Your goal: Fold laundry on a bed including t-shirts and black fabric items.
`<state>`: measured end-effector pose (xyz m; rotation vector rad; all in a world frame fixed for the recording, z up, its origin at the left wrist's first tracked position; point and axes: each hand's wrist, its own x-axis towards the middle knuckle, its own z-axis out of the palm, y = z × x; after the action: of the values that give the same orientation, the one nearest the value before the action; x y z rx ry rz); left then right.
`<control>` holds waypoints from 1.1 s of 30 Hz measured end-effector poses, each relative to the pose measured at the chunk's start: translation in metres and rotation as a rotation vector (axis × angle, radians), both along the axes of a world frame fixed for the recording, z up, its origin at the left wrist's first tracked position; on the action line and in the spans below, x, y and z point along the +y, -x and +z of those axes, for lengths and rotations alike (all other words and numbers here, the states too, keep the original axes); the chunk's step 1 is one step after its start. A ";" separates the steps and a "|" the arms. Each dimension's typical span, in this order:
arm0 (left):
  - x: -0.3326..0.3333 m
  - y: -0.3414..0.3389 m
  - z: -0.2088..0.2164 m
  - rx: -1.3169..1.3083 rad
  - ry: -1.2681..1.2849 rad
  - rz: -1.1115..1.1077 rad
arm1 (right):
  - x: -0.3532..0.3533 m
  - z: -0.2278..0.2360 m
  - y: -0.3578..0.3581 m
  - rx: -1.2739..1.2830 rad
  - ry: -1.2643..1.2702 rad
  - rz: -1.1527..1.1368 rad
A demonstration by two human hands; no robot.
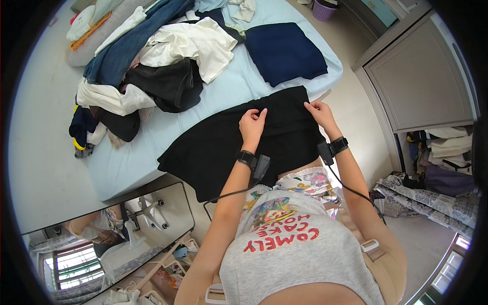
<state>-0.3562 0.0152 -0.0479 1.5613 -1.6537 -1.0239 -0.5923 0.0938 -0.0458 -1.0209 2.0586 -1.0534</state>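
A black skirt-like garment [213, 142] lies across the near edge of the bed, its narrower end to the right and its wider end spreading left and hanging over the edge. My left hand [252, 124] rests over its middle, fingers curled and pinched at the cloth. At the narrow end, my right hand [323, 118] pinches the right edge between thumb and fingers. Just beyond, a folded navy cloth item [284, 53] lies flat on the bed.
Loose clothes pile up at the bed's left, among them a white shirt [190, 43], blue jeans [119, 53] and a dark garment [170, 84]. A mirror [142, 218] stands below the bed edge. At the right are a grey cabinet [424, 71] and a patterned curtain [427, 201].
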 end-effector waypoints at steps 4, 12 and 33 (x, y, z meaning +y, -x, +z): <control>-0.004 0.000 -0.013 0.009 -0.115 -0.008 | -0.005 0.010 0.010 -0.020 -0.223 0.229; -0.003 -0.019 0.005 0.753 -0.435 -0.072 | 0.010 0.043 0.000 -0.612 -0.137 0.121; -0.010 -0.002 -0.029 0.428 -0.081 0.161 | -0.026 -0.006 0.013 -0.220 -0.141 0.158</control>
<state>-0.3537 0.0051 -0.0769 1.3797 -1.1902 -1.2472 -0.6050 0.0678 -0.0522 -0.9354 1.8155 -0.8845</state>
